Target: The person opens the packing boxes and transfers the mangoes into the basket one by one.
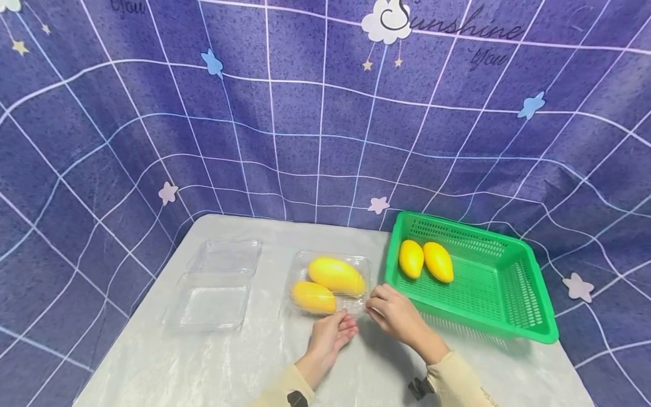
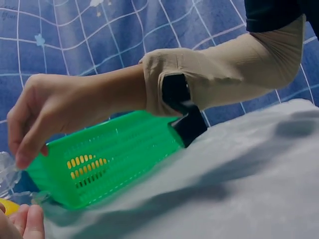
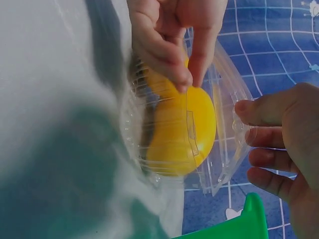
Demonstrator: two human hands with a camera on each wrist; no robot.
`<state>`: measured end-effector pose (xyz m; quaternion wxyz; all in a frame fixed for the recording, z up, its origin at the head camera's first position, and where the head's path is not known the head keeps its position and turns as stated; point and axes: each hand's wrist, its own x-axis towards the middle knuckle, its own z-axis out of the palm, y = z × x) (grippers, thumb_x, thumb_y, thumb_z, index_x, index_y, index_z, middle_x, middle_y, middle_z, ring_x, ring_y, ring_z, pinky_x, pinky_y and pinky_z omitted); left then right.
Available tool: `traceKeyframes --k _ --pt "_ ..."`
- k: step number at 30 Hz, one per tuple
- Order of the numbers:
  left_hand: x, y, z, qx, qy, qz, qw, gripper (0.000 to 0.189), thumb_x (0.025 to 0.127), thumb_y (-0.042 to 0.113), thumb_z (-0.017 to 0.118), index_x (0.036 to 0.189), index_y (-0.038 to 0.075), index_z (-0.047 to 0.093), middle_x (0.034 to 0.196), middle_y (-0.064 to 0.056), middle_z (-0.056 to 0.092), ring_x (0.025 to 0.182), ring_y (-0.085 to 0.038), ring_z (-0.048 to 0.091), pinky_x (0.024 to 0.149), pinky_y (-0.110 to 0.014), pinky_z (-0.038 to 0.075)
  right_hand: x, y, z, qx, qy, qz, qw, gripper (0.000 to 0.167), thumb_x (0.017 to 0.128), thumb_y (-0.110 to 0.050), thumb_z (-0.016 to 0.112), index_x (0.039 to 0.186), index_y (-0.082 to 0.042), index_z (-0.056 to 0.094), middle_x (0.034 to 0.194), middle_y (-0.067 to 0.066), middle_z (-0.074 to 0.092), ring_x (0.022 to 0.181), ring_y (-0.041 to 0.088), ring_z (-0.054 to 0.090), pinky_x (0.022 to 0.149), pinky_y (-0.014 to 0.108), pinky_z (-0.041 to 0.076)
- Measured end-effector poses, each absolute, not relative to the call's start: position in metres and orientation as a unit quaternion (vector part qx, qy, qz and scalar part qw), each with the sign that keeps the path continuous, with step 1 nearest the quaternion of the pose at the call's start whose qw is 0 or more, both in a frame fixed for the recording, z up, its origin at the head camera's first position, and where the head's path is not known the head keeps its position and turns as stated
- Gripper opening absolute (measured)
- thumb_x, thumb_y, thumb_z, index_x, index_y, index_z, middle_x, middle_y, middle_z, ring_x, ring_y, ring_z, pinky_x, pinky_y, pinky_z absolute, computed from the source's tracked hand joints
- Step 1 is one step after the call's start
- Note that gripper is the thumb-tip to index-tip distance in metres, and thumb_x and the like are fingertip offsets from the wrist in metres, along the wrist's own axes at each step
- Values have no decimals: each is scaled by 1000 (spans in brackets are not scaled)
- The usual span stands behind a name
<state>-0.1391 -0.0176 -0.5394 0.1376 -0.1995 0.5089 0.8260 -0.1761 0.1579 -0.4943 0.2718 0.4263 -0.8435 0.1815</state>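
Mangoes (image 1: 337,275) are laid in a clear box (image 1: 347,304), whose tilted lid (image 3: 232,144) is pinched by the right hand (image 1: 391,312); the left hand (image 1: 328,337) is held relaxed, empty, at the front. If pressed unevenly, the lid may be forced back up by the mangoes.

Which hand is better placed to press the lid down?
Probably the right hand: it pinches the edge of the lid, while the left hand, not gripping it, is beside the box.

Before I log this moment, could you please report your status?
Right hand pinching lid; left hand by box; two mangoes inside; no obstruction seen.
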Motion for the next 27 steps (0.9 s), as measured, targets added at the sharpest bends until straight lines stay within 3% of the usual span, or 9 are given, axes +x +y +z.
traceKeyframes --k 8,13,21,27 --pt "-140 -35 -537 -199 500 833 130 38 96 15 57 117 -17 53 81 -6 70 75 -12 69 73 -23 59 -176 160 -497 423 -843 190 274 14 72 -9 81 78 -14 70 79 -6 59 77 10 53 67 21 47" --pt "-139 -43 -533 -206 478 844 129 35 96 17 59 114 -12 52 86 -8 70 79 -13 69 75 -22 59 -176 160 -498 424 -840 194 276 14 72 -9 81 77 -15 70 80 -6 59 78 10 53 68 21 47" --pt "-138 -56 -535 -217 478 845 101 23 94 15 61 102 -5 55 75 1 65 72 -9 67 72 -20 58 -177 160 -499 423 -841 196 275 16 71 -8 83 77 -15 70 79 -6 60 78 11 53 67 22 48" --pt "-138 -69 -537 -234 477 844 74 21 94 15 60 101 -4 55 74 1 64 73 -11 68 71 -20 58 -178 162 -500 422 -842 195 272 13 72 -10 81 78 -15 71 81 -6 60 79 10 53 68 22 47"
